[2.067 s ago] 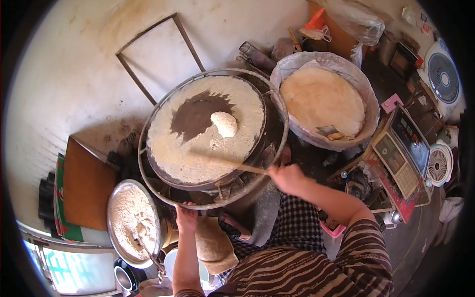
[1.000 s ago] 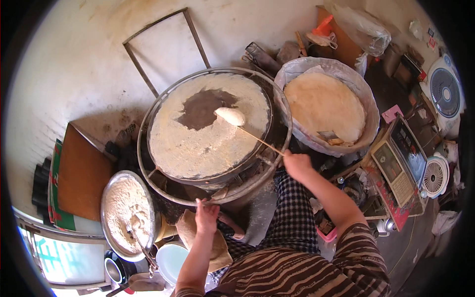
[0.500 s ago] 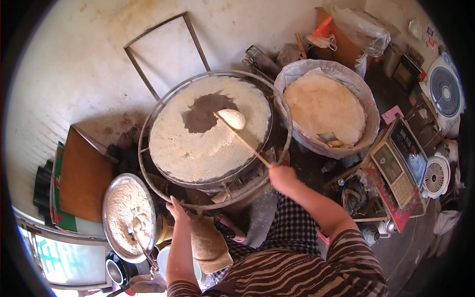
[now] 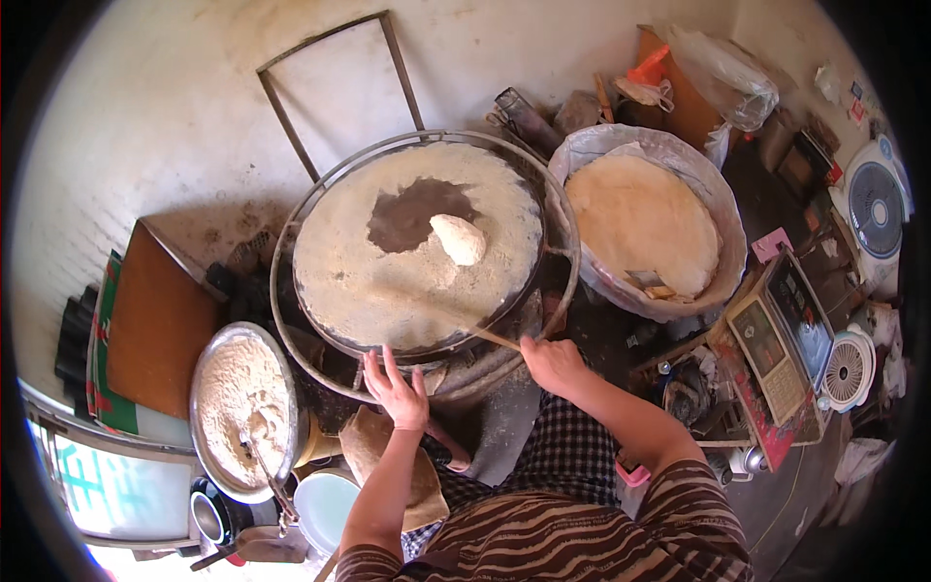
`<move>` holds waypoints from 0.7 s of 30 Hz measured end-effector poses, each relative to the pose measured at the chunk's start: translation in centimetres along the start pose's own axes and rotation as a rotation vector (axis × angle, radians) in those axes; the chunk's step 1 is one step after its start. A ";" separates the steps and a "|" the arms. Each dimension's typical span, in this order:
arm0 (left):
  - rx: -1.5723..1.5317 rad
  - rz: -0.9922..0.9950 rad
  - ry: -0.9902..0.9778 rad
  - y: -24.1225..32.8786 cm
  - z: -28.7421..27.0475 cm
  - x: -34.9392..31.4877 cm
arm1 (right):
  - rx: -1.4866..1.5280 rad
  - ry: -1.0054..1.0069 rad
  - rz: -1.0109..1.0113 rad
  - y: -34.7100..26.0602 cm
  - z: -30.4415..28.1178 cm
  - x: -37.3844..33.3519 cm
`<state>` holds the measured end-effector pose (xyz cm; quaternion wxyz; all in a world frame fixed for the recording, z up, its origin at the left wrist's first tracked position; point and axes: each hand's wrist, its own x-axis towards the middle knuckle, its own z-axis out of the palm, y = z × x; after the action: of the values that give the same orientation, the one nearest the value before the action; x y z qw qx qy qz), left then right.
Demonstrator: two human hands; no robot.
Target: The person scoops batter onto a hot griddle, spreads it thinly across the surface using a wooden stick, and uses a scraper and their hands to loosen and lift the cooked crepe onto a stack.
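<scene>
In my right hand point(image 4: 553, 363) is the thin handle of a wooden batter spreader point(image 4: 497, 338). Its far end, blurred by motion, lies over the near part of a pale batter layer point(image 4: 335, 267). That layer covers most of a big round griddle point(image 4: 417, 215), whose dark surface shows in a bare patch behind the middle. A whitish lump of batter point(image 4: 459, 241) sits beside this patch, apart from the spreader. My left hand point(image 4: 398, 396) has its fingers spread at the near side of the metal ring point(image 4: 280, 262) around the griddle; nothing shows in it.
A metal basin point(image 4: 201, 427) of batter with a ladle point(image 4: 267, 475) stands at the left. At the right, a plastic-lined tub point(image 4: 693, 306) holds thin round flatbreads point(image 4: 640, 223). Farther right are a scale point(image 4: 771, 354) and a small fan point(image 4: 847, 369). A pale bucket point(image 4: 325, 509) stands near my left forearm.
The spreader has left the batter lump and swung toward the near side of the griddle. My left hand has moved right along the ring, its fingers now spread. The view has shifted slightly.
</scene>
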<state>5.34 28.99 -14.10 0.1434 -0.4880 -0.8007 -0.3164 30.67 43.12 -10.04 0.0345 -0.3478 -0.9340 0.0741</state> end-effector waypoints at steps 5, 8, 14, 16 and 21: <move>0.227 0.096 -0.060 -4.8 -1.1 2.2 | -0.111 0.017 0.307 7.5 -1.4 -1.7; 0.319 -0.022 -0.001 -7.9 -1.5 3.2 | 0.067 -0.074 0.352 4.3 -0.2 0.9; 0.083 -0.499 0.351 -14.3 1.5 -1.7 | -0.072 -0.063 -0.062 0.2 -0.2 -1.5; -0.361 -0.810 0.186 -13.3 1.9 -3.8 | -0.139 -0.092 0.232 3.6 -1.2 -1.8; -1.157 -1.333 -0.179 -2.7 1.3 -4.3 | -0.008 -0.056 0.342 2.2 -1.6 1.0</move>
<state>5.18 26.04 -18.36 -0.4032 0.0609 -0.6412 -0.6501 31.52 45.60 -8.81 -0.0062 -0.4995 -0.8621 0.0851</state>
